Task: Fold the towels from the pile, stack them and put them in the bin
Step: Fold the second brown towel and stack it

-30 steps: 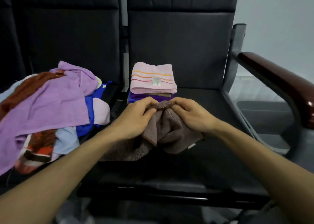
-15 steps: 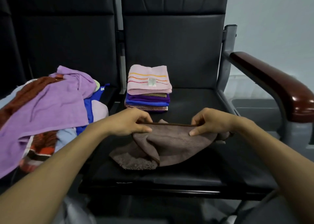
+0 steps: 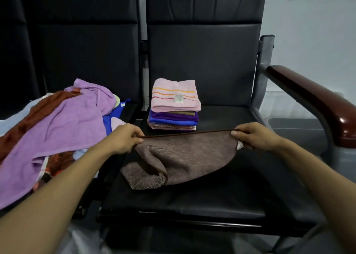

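A brown towel (image 3: 185,157) hangs stretched between my hands over the black chair seat (image 3: 212,199). My left hand (image 3: 125,138) pinches its top left corner and my right hand (image 3: 254,136) pinches its top right corner, so the top hem is taut. The towel's lower part sags onto the seat, with one fuzzy corner turned over. Behind it, at the back of the seat, stands a stack of folded towels (image 3: 174,104) with a pink striped one on top. The unfolded pile (image 3: 57,128), with a lilac towel uppermost, lies on the seat to the left.
A dark red armrest (image 3: 312,103) on a grey frame borders the seat on the right. A grey bin (image 3: 300,134) shows below and behind that armrest. Black chair backs (image 3: 202,51) rise behind both seats.
My hands have moved apart along the brown towel's top hem, from close together to its two corners. The bunched towel has spread out wide.
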`<state>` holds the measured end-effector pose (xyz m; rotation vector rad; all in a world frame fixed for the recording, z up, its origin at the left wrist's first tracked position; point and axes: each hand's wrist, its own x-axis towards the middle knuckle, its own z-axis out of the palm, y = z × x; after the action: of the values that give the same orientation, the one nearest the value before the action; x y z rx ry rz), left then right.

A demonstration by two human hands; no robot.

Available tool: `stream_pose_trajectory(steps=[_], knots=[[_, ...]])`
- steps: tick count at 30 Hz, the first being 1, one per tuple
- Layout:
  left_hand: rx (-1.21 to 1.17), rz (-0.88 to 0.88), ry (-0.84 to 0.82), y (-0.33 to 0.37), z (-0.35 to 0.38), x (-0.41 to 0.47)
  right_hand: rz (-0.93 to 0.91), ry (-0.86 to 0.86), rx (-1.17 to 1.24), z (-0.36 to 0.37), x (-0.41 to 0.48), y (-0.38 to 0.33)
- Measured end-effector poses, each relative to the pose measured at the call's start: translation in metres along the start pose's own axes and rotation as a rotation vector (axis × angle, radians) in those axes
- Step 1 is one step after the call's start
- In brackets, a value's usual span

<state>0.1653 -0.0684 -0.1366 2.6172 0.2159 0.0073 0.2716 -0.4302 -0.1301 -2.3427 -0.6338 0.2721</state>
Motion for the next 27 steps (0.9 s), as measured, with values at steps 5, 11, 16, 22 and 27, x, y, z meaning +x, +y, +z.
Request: stream_pose_trajectory(steps=[5, 11, 16, 22, 27], knots=[[-0.334, -0.213, 0.102, -0.001, 0.014, 0.004, 0.016, 0.366, 0.178, 0.004, 0.006, -0.022], [-0.738, -0.172, 0.455, 0.037, -0.031, 0.015, -0.059, 0.701, 0.234, -0.012, 0.031, -0.055], [-0.665, 0.100, 0.656, 0.074, -0.088, 0.010, -0.165, 0.843, 0.255, -0.050, 0.035, -0.086], [-0.465, 0.215, 0.638, 0.082, -0.110, -0.019, -0.188, 0.802, 0.326, -0.063, 0.010, -0.098], [-0.406, 0.167, 0.303, 0.066, -0.095, -0.045, -0.033, 0.381, 0.517, -0.046, -0.022, -0.092]])
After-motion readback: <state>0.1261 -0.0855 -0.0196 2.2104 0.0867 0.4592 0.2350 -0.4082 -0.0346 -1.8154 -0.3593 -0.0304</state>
